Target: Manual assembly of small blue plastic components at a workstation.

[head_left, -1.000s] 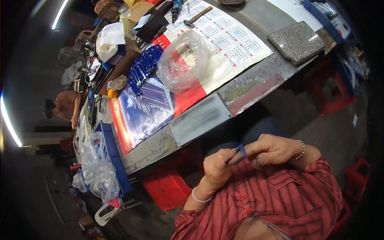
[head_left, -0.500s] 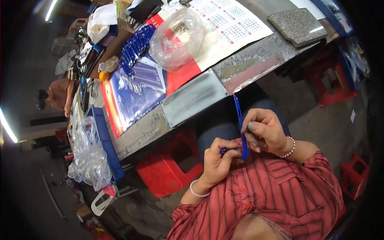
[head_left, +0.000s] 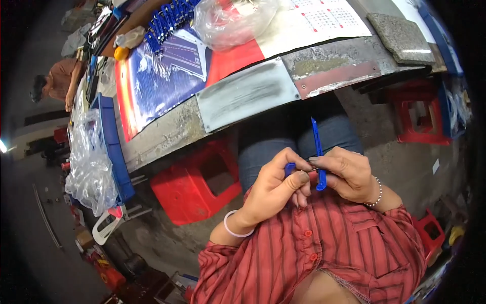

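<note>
In front of my shirt, over my lap, the two hands meet. My right hand (head_left: 349, 172) pinches a long, narrow blue plastic strip (head_left: 317, 139) near its lower end; the strip stands nearly upright, with a pointed top and a rounded, bent bottom. Between thumb and fingers, my left hand (head_left: 278, 185) grips a small blue piece (head_left: 289, 168). A thin metal bit (head_left: 313, 169) runs from that hand to the strip; the fingers partly hide where they meet. Similar blue pieces (head_left: 167, 23) lie heaped at the back of the table.
A metal plate (head_left: 248, 93) covers part of the table's near edge. On the tabletop are a clear plastic bag (head_left: 233, 25), a printed calendar sheet (head_left: 319, 17) and a stone slab (head_left: 400, 38). A blue crate (head_left: 114, 152) stands left; a red stool (head_left: 187, 192) sits below. Another person (head_left: 61, 83) is far left.
My hands have come closer together, and the left one has moved up against the blue strip. The strip has shifted slightly right. The head view has tilted, so the table sits higher.
</note>
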Demonstrator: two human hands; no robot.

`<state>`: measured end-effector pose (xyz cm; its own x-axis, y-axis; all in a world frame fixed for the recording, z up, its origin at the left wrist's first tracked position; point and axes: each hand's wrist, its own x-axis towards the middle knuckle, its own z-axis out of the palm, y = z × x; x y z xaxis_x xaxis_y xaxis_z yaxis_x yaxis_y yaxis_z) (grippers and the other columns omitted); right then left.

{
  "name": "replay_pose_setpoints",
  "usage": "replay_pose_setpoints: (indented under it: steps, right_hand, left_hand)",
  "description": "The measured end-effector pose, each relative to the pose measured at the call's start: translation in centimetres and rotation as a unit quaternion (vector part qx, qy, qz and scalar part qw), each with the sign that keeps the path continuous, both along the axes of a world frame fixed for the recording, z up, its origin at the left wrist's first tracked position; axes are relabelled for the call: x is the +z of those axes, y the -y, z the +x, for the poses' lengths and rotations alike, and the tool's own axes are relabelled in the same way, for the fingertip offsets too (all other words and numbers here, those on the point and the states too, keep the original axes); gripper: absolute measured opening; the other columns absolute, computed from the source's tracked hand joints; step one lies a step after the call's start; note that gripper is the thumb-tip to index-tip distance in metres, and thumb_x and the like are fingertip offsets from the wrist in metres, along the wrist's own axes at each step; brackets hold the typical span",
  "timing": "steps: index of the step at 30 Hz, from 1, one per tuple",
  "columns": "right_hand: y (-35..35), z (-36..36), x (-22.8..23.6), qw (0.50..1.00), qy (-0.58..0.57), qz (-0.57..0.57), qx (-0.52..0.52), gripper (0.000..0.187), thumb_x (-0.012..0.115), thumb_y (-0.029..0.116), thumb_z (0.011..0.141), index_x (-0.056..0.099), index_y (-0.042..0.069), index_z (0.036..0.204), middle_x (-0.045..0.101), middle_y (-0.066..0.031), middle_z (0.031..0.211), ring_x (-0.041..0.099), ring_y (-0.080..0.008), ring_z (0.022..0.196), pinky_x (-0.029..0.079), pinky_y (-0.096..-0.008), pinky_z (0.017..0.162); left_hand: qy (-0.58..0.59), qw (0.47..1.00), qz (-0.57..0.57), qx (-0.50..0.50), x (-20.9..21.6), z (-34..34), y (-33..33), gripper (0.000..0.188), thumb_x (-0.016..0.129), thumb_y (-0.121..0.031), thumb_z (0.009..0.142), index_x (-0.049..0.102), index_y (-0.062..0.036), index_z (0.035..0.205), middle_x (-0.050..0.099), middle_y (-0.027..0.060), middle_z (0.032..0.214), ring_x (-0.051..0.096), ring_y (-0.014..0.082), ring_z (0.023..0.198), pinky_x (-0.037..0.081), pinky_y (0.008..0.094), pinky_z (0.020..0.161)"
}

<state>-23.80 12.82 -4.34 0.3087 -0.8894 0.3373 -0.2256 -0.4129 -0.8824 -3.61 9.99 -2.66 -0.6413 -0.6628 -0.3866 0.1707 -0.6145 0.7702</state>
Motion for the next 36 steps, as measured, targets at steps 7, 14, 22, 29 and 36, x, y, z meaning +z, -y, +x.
replay_pose_setpoints:
  steps: [7,14,22,29,36]
  right_hand:
    - [0.4,0.4,-0.9,0.987,0.116,0.1,-0.046,0.023,0.062,0.016,0.084,0.064,0.0,0.101,0.061,-0.0093,0.077,0.057,-0.0166,0.06,0.043,-0.0253,0.052]
    - [0.5,0.5,-1.4,0.986,0.037,-0.067,-0.149,0.02,0.057,0.019,0.09,0.062,0.001,0.096,0.058,-0.0109,0.085,0.052,-0.0122,0.053,0.043,-0.0229,0.049]
    - [1.5,0.6,-1.6,0.843,0.443,0.289,-0.101,0.031,0.064,0.026,0.086,0.05,0.0,0.097,0.054,-0.0107,0.074,0.04,-0.0035,0.042,0.035,-0.0154,0.037]
    - [1.9,0.4,-2.4,0.753,0.564,0.337,0.04,0.018,0.055,0.017,0.092,0.052,0.0,0.098,0.057,-0.0086,0.079,0.044,-0.0072,0.047,0.038,-0.02,0.04]
    - [2.2,0.5,-2.3,0.744,0.571,0.34,0.061,0.018,0.053,0.017,0.093,0.053,0.0,0.098,0.056,-0.0072,0.084,0.044,-0.0069,0.05,0.039,-0.0214,0.043]
  left_hand:
    - [0.16,0.909,-0.383,0.048,-0.3,-1.8,-0.6,0.009,0.054,-0.004,0.09,0.048,0.0016,0.094,0.062,0.0096,0.076,0.063,0.0123,0.064,0.051,0.0228,0.056]
    - [-0.123,0.985,0.121,0.025,-0.5,-1.0,1.5,0.019,0.054,-0.019,0.093,0.044,-0.0033,0.098,0.055,0.0097,0.066,0.052,0.0133,0.046,0.039,0.0213,0.042]
    - [0.072,0.985,-0.153,0.027,0.4,-1.4,1.1,0.011,0.051,-0.006,0.092,0.045,-0.0003,0.1,0.06,0.0092,0.073,0.058,0.0102,0.056,0.045,0.02,0.049]
    - [0.15,0.923,-0.354,0.02,1.4,-2.5,1.7,0.012,0.058,-0.004,0.088,0.052,0.0007,0.097,0.063,0.0061,0.075,0.059,0.0078,0.056,0.046,0.0201,0.051]
    - [0.157,0.914,-0.372,0.036,1.4,-3.5,1.9,0.011,0.058,0.002,0.085,0.052,0.0018,0.095,0.063,0.0128,0.075,0.067,0.0238,0.067,0.05,0.0279,0.056]
